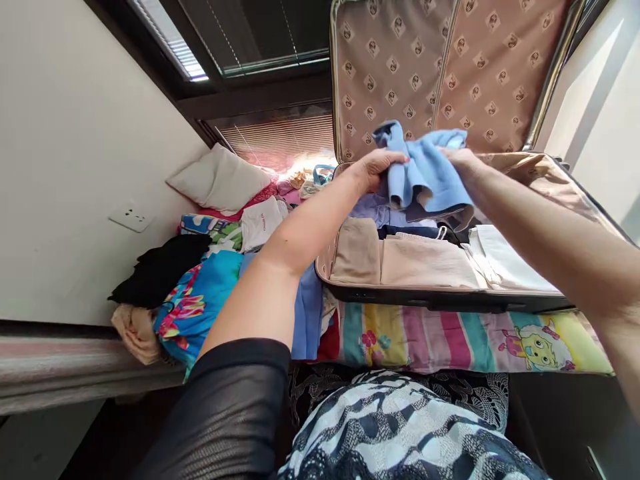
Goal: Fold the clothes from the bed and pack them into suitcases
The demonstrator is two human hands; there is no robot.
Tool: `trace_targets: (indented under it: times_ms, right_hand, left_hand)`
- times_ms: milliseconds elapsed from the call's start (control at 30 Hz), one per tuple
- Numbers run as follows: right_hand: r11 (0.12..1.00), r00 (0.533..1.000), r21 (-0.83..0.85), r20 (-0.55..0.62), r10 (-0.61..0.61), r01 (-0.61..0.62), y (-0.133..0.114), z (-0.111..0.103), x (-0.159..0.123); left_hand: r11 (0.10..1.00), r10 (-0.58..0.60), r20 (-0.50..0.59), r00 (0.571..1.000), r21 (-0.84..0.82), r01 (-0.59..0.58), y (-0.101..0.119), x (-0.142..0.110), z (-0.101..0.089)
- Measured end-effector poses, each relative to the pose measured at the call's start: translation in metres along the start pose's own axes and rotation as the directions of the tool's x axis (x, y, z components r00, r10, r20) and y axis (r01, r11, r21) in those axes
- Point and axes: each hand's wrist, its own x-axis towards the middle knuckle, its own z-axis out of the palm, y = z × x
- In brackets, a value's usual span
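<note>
A light blue piece of clothing (425, 167) hangs bunched between my two hands, above the open suitcase (380, 293). My left hand (380, 167) pinches its left part with the thumb on top. At its right side my right hand (457, 160) is closed on the cloth, its fingers partly hidden by folds. Under the garment, the case holds folded beige clothes (425, 260), a folded white cloth (510, 257) and lavender cloth (375, 210). Exactly what kind of garment I hold does not show.
The suitcase's patterned lid (400, 80) stands upright at the back. Left of the case lie a bright blue flowered garment (215, 280), a black garment (163, 267) and a white pillow (220, 177). A striped cushion (430, 333) lies under the case's front edge.
</note>
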Motion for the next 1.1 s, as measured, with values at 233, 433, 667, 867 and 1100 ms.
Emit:
trace_targets:
  times_ms: [233,433,667,867,1100]
  right_hand:
    - [0.926,0.960,0.255,0.099,0.262,-0.279,0.085,0.063,0.033]
    - [0.840,0.888,-0.352,0.051,0.458,-0.413,0.169,0.113,0.044]
    - [0.649,0.979,-0.752,0.027,0.204,-0.115,0.190,0.094,0.048]
    - [0.206,0.751,-0.735,0.660,0.001,0.646,0.204,0.098,0.046]
    - [0.123,0.786,-0.822,0.568,0.244,0.555,0.223,0.115,0.058]
  left_hand:
    - [0.943,0.075,-0.196,0.978,0.334,-0.006,-0.046,0.035,-0.068]
    - [0.394,-0.150,-0.341,0.928,0.840,0.372,-0.095,0.022,-0.106]
    - [-0.133,0.024,0.032,0.999,0.991,-0.029,-0.108,0.017,-0.107]
    - [-0.273,-0.340,-0.057,0.939,0.961,-0.041,-0.121,0.051,-0.123]
    - [-0.195,-0.468,-0.108,0.877,0.981,0.016,-0.126,0.078,-0.112]
